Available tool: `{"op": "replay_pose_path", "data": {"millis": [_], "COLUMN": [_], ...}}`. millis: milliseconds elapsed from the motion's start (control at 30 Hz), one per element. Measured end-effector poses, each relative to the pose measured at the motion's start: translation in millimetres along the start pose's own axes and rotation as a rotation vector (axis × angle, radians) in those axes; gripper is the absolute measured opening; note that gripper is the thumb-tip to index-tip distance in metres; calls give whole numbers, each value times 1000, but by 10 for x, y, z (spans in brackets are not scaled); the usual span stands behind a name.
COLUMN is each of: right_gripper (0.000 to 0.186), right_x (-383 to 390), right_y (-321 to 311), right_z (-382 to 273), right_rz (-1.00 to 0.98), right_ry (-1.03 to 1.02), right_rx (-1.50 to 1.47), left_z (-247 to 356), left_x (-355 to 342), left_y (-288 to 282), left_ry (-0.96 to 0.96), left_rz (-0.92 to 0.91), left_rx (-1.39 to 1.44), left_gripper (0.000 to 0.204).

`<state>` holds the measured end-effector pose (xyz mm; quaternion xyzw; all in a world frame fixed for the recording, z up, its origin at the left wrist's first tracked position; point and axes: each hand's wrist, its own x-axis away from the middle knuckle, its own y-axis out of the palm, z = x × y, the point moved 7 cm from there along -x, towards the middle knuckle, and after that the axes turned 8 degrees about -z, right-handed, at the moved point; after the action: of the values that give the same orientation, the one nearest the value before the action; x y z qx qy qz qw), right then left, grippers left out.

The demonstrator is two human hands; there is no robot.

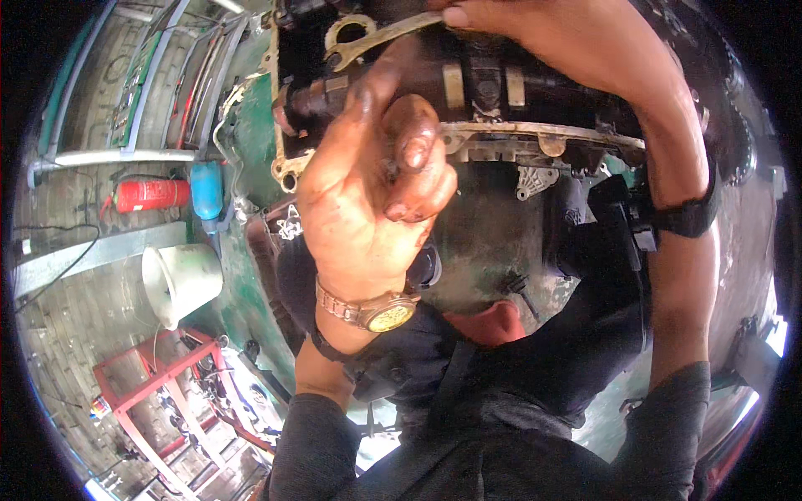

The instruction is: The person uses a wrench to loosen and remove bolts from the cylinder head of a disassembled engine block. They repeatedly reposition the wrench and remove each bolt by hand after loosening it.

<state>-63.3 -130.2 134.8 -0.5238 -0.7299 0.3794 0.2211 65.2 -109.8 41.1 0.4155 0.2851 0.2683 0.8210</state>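
Note:
My left hand, greasy and wearing a gold-faced watch, is palm up in front of an engine block. Its lower fingers are curled in, and the index finger and thumb reach up together. Whatever they pinch, if anything, is hidden. At the top edge my right hand has its thumb on the end of a pale metal bar with a rounded far end. The other fingers are partly out of view. A ring-shaped metal opening sits just above the bar.
A red fire extinguisher, a blue cylinder and a white bucket stand to the left. Below them is a red metal frame. A red object lies on the green floor between my legs. Tools hang on racks at upper left.

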Motion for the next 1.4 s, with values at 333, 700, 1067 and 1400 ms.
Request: {"op": "replay_pose_path", "data": {"millis": [333, 700, 1067, 1400], "right_gripper": [15, 6, 16, 21], "right_x": [126, 299, 538, 553], "right_y": [10, 284, 518, 672], "right_z": [-105, -252, -447, -712], "right_rz": [97, 284, 401, 469], "right_ry": [-167, -208, -275, -371], "right_rx": [113, 618, 415, 434], "left_z": [9, 11, 12, -63], "left_x": [7, 23, 50, 196], "left_y": [0, -56, -26, -264], "left_ry": [9, 13, 36, 135], "left_rz": [-48, 33, -58, 193], "left_rx": [114, 98, 101, -435], "left_gripper": [49, 49, 31, 35]}}
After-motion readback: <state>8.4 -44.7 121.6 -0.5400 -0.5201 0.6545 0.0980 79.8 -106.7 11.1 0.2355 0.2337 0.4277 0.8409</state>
